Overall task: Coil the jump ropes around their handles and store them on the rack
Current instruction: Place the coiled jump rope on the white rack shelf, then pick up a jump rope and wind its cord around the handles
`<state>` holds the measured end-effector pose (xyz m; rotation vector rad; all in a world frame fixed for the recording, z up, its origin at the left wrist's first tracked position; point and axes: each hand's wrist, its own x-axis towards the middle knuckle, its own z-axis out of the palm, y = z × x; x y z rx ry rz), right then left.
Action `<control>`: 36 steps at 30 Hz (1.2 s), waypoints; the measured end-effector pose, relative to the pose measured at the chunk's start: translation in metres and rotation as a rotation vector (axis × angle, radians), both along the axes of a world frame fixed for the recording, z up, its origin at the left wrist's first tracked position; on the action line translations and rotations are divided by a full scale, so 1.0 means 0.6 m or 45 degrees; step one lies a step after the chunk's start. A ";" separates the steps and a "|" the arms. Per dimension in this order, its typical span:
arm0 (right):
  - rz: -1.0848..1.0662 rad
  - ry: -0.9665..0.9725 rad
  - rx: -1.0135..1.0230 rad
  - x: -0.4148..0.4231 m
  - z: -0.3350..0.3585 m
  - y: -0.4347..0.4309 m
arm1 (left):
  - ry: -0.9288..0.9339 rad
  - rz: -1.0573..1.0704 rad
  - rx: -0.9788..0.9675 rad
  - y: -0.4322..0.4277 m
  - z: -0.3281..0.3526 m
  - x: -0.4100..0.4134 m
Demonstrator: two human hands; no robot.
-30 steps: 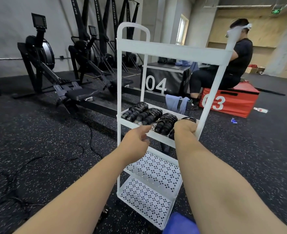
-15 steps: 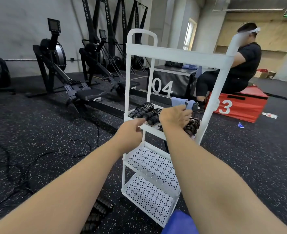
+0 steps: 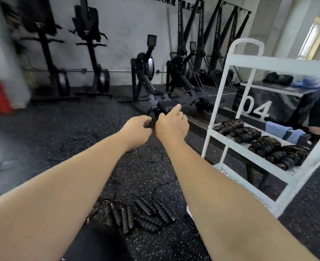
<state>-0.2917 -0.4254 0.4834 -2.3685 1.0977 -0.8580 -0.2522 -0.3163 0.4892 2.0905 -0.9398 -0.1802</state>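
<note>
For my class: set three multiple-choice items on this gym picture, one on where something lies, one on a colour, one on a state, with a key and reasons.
1. Where do the loose jump rope handles lie?
A. on the floor
B. on the rack's top shelf
C. on a rowing machine

2. What colour is the rack?
A. red
B. white
C. black

3. How are the ropes on the rack's shelf?
A. hanging straight
B. spread flat
C. coiled into bundles

Key: 1 A, they lie on the speckled floor between the arms; 2 B, its frame is white; 3 C, they lie as dark wound bundles.
</note>
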 end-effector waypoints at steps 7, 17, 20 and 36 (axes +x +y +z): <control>0.340 0.120 -0.014 0.080 -0.059 0.136 | 0.053 0.377 0.072 0.189 -0.030 0.077; 0.693 0.345 0.015 0.177 -0.189 0.278 | 0.255 0.748 0.138 0.406 -0.127 0.147; 0.763 0.435 0.056 0.209 -0.243 0.297 | 0.346 0.814 0.164 0.442 -0.174 0.173; 1.020 1.023 0.113 0.385 -0.485 0.275 | 0.809 0.881 0.361 0.429 -0.495 0.332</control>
